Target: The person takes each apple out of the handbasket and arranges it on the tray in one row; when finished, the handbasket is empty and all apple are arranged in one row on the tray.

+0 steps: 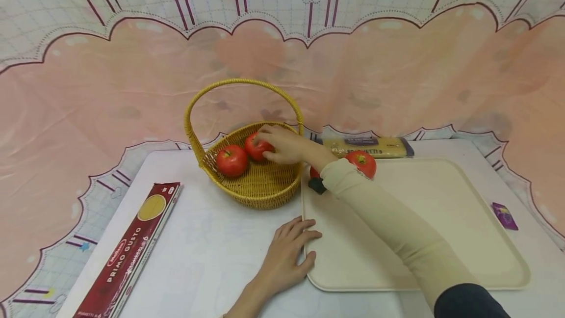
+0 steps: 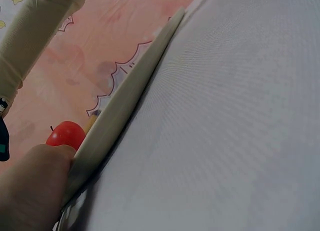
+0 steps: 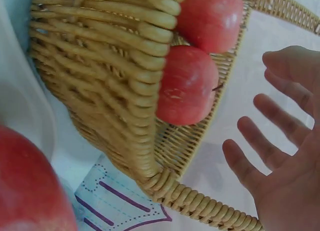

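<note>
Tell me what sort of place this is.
Probably an indoor tabletop set-up: patterned cloth behind a white table that bears a wicker basket and a red spaghetti packet.

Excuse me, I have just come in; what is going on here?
A person has their right hand, fingers spread, over a yellow woven basket with a hoop handle, close to a round red apple and apparently not gripping it. A second red apple sits beside it in the basket. The left hand rests at the left edge of a rectangular cream tray. Another red apple shows at the tray's far side, partly behind the beige sleeve.
</note>
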`<action>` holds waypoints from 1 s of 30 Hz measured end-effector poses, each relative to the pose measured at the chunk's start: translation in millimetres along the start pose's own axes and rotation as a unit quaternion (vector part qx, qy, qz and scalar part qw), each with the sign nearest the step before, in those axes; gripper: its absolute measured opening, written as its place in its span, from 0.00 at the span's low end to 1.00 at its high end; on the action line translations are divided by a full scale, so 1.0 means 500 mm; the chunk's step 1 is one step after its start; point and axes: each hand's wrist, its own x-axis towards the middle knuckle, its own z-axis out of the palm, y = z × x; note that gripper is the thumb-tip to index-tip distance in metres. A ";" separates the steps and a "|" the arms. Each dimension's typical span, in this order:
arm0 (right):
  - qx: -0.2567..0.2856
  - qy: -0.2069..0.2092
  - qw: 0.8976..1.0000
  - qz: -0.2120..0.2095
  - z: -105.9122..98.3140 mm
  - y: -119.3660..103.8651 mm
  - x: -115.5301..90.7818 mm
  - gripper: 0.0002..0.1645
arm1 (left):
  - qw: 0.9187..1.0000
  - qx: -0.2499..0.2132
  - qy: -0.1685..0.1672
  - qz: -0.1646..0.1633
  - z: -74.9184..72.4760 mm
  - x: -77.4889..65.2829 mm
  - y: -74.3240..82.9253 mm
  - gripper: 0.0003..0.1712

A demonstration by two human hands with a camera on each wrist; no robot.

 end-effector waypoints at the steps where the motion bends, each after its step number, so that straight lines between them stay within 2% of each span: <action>1: -0.001 -0.002 1.000 0.003 0.000 0.001 0.003 0.20 | 1.000 0.001 0.001 0.001 0.000 0.000 0.000 0.19; 9: 0.002 0.002 1.000 0.024 -0.008 0.003 0.026 0.20 | 1.000 0.010 0.006 0.001 0.000 0.004 -0.002 0.19; 16: 0.017 -0.013 0.999 0.028 -0.008 0.005 0.034 0.20 | 1.000 0.006 -0.003 -0.006 0.004 0.001 -0.001 0.19; 23: 0.002 -0.028 0.999 0.039 -0.005 0.009 0.048 0.20 | 1.000 0.014 0.005 0.004 0.004 0.002 0.000 0.19; 30: 0.001 -0.045 0.998 0.033 -0.002 0.015 0.066 0.21 | 1.000 0.006 0.005 0.001 0.005 0.003 0.000 0.19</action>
